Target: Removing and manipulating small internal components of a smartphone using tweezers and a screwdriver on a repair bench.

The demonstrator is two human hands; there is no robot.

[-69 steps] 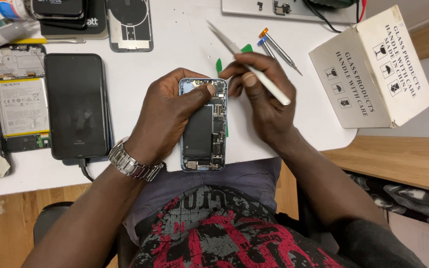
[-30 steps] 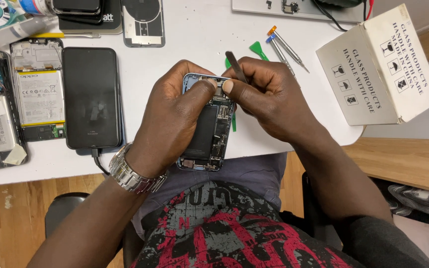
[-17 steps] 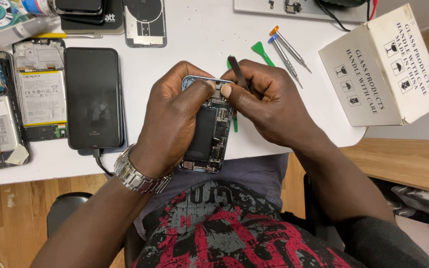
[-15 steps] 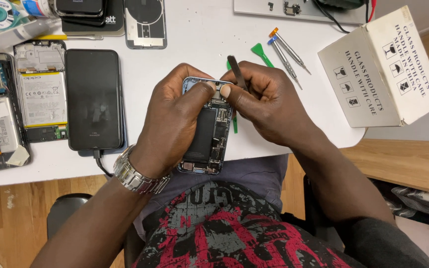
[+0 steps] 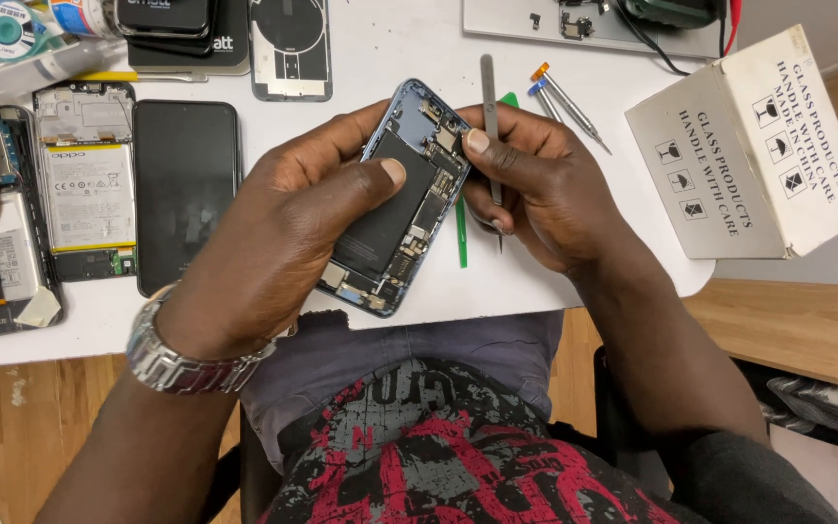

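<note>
White worktable [image 5: 390,53] w/ rounded corner, evenly lit, no hard shadows; wood-plank floor [image 5: 12,427] below at left; light wooden bench [image 5: 807,330] at right, dark bundled stuff [image 5: 826,408] under it.

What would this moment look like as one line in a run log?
left hand: holds opened phone tilted above table | right hand: grips tweezers, steadies phone edge | nearby: green pry tool, screwdrivers

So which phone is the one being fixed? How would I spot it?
Look at the white table, near its front edge where both hands meet. The left hand lifts an opened blue phone, tilted, with its black battery and small parts showing. The other phones lie flat on the left; only this one is held.
</note>
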